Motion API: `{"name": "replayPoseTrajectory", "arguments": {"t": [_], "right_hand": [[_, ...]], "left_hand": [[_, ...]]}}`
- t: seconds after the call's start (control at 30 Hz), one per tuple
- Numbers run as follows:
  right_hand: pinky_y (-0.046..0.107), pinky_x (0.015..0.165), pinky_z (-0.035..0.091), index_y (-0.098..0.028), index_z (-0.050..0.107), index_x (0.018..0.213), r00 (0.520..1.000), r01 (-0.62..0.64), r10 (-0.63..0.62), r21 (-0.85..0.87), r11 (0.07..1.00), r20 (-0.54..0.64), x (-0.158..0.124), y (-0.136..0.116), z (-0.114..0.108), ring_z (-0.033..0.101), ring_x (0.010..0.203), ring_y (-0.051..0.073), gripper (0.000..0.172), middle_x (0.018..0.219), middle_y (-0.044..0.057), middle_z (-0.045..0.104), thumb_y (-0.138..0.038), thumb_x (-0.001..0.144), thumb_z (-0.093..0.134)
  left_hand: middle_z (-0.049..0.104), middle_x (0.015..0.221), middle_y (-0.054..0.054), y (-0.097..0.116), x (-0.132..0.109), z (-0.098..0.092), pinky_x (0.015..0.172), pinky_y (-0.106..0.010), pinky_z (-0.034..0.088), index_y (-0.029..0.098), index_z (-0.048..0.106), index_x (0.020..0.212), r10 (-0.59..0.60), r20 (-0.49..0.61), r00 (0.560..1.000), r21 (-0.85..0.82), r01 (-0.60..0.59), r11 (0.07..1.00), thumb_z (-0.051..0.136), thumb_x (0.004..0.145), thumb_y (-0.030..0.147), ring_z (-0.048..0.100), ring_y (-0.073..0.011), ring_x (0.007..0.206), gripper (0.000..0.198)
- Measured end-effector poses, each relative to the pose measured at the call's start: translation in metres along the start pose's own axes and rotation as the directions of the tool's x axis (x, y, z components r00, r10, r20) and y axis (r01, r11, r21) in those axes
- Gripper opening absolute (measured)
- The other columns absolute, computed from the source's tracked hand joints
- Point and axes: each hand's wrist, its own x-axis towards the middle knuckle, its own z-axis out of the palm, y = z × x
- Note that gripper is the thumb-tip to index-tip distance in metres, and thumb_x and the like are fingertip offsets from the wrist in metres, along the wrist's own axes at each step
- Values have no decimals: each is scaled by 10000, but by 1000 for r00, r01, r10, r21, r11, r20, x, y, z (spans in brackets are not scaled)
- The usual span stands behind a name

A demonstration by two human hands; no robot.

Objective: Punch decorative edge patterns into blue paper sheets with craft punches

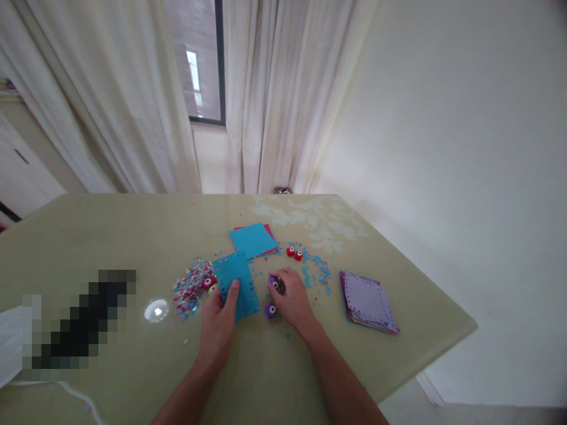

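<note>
My left hand (220,316) holds a blue sheet (243,289) with small holes punched along its edges, thumb on top. Just right of it, my right hand (290,295) has its fingers closed on a small purple punch (273,282) with an eye on it. A second purple punch (271,310) lies on the table below those fingers. Red and green pieces (209,283) with eyes are partly hidden behind the blue sheet's left edge. Two red ones (295,254) sit beyond my right hand.
Plain blue and red sheets (254,240) lie farther back. A stack of punched sheets (368,302) is at the right. Confetti (192,286) is heaped at the left, with more scattered (319,268) at the right. A clear round object (156,310) stands left.
</note>
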Motion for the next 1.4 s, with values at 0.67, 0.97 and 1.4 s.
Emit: {"name": "replayPoseTrajectory", "arguments": {"t": [0.67,0.97,1.4], "right_hand": [[414,897,438,-235,650,826,956,-238,222,-64,969,-192,55,37,-45,660,959,276,170,860,52,690,-82,809,722],[293,691,553,-241,759,1141,982,-186,144,631,753,118,15,-21,-9,723,789,188,400,956,41,777,-378,773,831],[258,629,497,-206,689,869,955,-295,230,710,639,189,-1,-24,9,643,663,151,489,768,-9,730,-384,542,1007]], "left_hand": [[788,1189,-78,5,-2,4,895,-396,628,229,675,1236,61,47,997,-81,-57,995,711,908,535,772,-235,970,449],[821,1067,-51,14,-7,7,811,-353,636,225,696,1134,99,28,995,42,-100,994,708,878,524,776,-234,888,395],[774,957,-64,8,-11,5,777,-352,557,196,717,1048,207,79,975,261,-220,940,662,906,570,712,-257,859,404]]}}
